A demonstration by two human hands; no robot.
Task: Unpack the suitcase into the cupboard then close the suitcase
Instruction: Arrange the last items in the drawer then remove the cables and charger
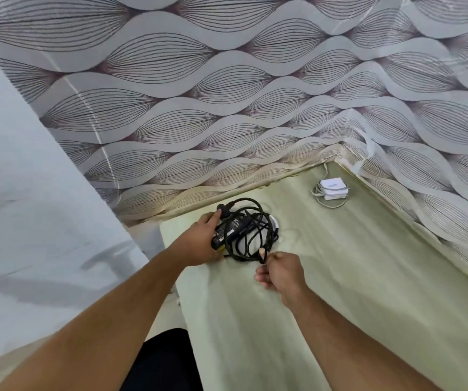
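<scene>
Forearms, 2, bare, reach in from the bottom edge toward a pale shelf (340, 277) lined with cream paper, which I take to be inside the cupboard.

Item 1: right hand (281, 273). Fingers curled, thumb and forefinger pinching a loop of black cable (251, 244) at its near edge. Closed on the cable.

Item 2: left hand (199, 241). Laid over the left end of a black charger (231, 228), fingers wrapped along its side, thumb toward the plug end. Grasping the charger, which sits on the shelf or just above it; contact cannot be told.

Item 3: cable bundle. Loosely coiled, several loops splayed around and over the charger, not tied.

Item 4: white charger (331, 187) with its own thin white cord, in the far right corner of the shelf, well apart from the black one.

Item 5: patterned wall lining (227, 94) behind and to the right. Suitcase: not in view.

Risks, judged from this layout:
- Loose loops may spring open when both hands let go, spilling toward the front edge of the shelf.
- The pinched loop may snag a finger on withdrawal and drag the charger forward.
- The charger lies near the left edge of the shelf; a nudge that way could tip it off.
- Pushing the bundle deeper could tangle it with the white cord.
</scene>
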